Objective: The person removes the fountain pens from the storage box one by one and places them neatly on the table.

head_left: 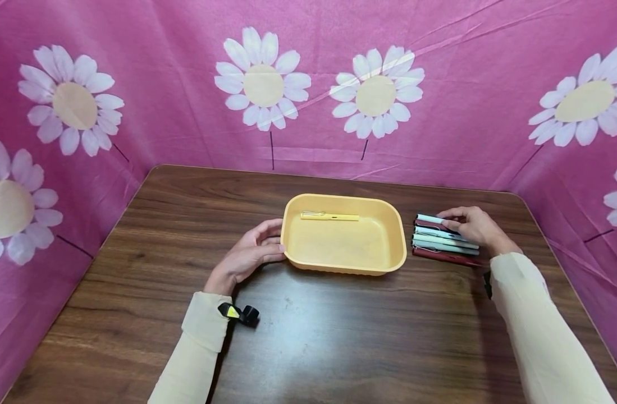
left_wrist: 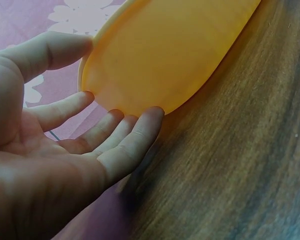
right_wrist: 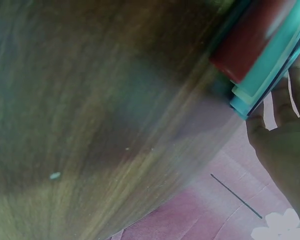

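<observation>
My left hand is at the left end of a yellow plastic tray. In the left wrist view its thumb touches the rim and its loosely bent fingers rest against the outer wall. Inside the tray a yellow pen lies near the back wall. My right hand is over a row of pens to the right, its thumb and forefinger pinching the right end of the rearmost white pen. Pale green pens and a dark red pen lie in front of it. The fingers hide some pen ends.
Everything stands on a brown wood-grain table. A pink curtain with white flowers hangs behind and at both sides. A black strap with a mount is on the left wrist.
</observation>
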Demonstrator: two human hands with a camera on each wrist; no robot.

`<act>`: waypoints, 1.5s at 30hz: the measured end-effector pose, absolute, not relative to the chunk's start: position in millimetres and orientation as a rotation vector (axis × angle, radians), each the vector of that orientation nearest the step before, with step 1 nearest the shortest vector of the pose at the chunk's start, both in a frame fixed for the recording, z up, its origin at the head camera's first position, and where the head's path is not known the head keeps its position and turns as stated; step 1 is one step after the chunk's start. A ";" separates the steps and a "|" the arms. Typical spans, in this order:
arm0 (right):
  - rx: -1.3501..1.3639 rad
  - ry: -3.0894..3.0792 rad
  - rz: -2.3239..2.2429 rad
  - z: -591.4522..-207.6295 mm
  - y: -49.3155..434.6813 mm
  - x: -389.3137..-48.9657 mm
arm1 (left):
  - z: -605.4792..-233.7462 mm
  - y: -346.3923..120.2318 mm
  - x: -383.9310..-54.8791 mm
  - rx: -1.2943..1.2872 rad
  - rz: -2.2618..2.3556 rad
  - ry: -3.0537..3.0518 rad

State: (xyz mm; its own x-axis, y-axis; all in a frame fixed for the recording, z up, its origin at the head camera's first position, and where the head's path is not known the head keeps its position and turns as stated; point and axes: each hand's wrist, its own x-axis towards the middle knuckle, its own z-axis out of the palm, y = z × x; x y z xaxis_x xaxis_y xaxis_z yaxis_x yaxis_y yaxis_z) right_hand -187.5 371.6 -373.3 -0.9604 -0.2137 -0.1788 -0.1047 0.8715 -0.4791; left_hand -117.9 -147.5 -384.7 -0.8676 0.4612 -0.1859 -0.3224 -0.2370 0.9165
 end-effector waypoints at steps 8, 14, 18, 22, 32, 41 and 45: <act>-0.219 2.839 -0.712 -372.8 370.9 -184.4 | -384.6 -146.3 -117.6 0.156 2.125 1.550; -0.219 2.870 -0.704 -370.3 370.3 -182.9 | -384.8 -146.3 -117.2 0.158 2.128 1.558; -0.210 2.885 -0.712 -367.8 369.7 -181.3 | -384.8 -146.5 -117.2 0.158 2.126 1.557; -0.220 2.903 -0.740 -365.3 366.4 -179.0 | -383.9 -146.5 -117.6 0.156 2.126 1.553; -0.154 2.917 -0.922 -356.7 339.3 -166.0 | -383.8 -147.0 -118.2 0.145 2.123 1.555; -0.281 2.974 -0.922 -356.8 314.4 -158.5 | -384.0 -147.3 -118.6 0.158 2.119 1.567; -0.303 2.984 -0.916 -353.2 309.0 -156.1 | -384.7 -146.9 -119.0 0.160 2.119 1.564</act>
